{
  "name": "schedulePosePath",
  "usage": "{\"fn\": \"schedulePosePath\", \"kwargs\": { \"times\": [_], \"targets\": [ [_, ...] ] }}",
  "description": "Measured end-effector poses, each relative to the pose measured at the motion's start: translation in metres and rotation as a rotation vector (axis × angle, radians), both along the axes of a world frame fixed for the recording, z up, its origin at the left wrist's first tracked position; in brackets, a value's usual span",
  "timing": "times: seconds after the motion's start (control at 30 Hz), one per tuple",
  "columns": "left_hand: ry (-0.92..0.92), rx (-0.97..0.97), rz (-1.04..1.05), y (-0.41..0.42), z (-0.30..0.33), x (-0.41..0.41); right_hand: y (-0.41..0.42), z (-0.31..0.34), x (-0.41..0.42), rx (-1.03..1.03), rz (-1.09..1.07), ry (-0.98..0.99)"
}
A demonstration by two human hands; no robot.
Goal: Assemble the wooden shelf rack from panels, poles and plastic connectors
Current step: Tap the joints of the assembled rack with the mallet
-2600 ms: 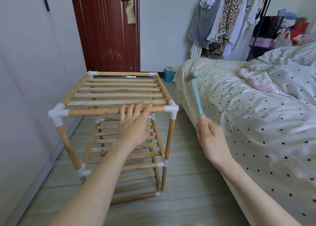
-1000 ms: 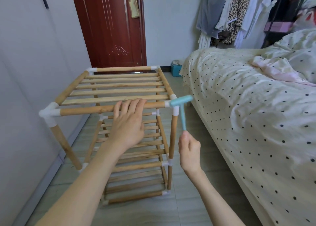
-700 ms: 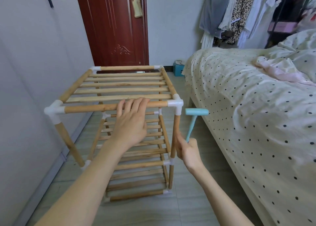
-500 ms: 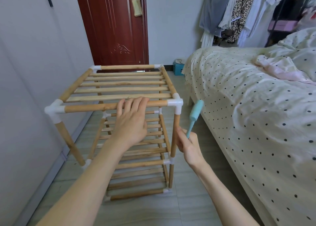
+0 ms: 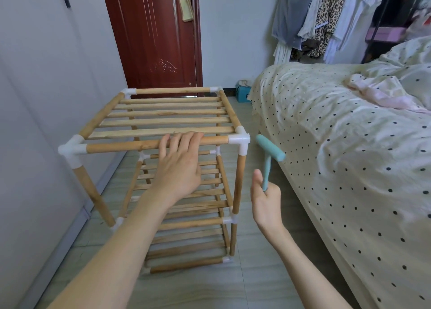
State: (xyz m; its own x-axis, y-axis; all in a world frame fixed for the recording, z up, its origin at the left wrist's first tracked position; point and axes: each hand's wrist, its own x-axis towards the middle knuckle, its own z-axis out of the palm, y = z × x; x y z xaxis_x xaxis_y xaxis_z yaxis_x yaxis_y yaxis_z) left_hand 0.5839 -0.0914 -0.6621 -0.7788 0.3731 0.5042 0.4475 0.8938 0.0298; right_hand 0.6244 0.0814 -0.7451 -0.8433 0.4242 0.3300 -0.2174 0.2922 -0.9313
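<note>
Between the grey wall and the polka-dot bed [image 5: 349,157], the three-tier wooden shelf rack with white plastic corner connectors [image 5: 163,126] stands on the tiled floor. Her left hand [image 5: 178,166] lies on its front top pole, fingers loosely draped over it. Beside the front right connector, the right hand [image 5: 265,201] grips the handle of a small teal plastic mallet [image 5: 269,153], head up.

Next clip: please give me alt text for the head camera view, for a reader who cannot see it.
A person's left hand rests on the front top pole of a wooden shelf rack, while the right hand holds a small teal mallet just right of the rack's near right white corner connector. The rack stands on a tiled floor between a grey wall and a polka-dot bed.
</note>
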Motion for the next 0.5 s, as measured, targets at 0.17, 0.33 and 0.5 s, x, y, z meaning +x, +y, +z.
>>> {"fn": "schedulePosePath", "kwargs": {
  "times": [0.17,0.33,0.5],
  "targets": [
    [-0.013,-0.001,0.005,0.000,0.000,0.000,0.000,0.006,-0.008,0.049,-0.097,-0.255],
    [-0.008,0.002,-0.003,0.001,0.000,-0.001,0.003,0.012,-0.006,0.052,-0.130,-0.174],
    [-0.017,0.007,0.003,0.000,0.002,-0.001,0.028,0.018,0.003,-0.615,-0.031,-0.146]
  ]
}}
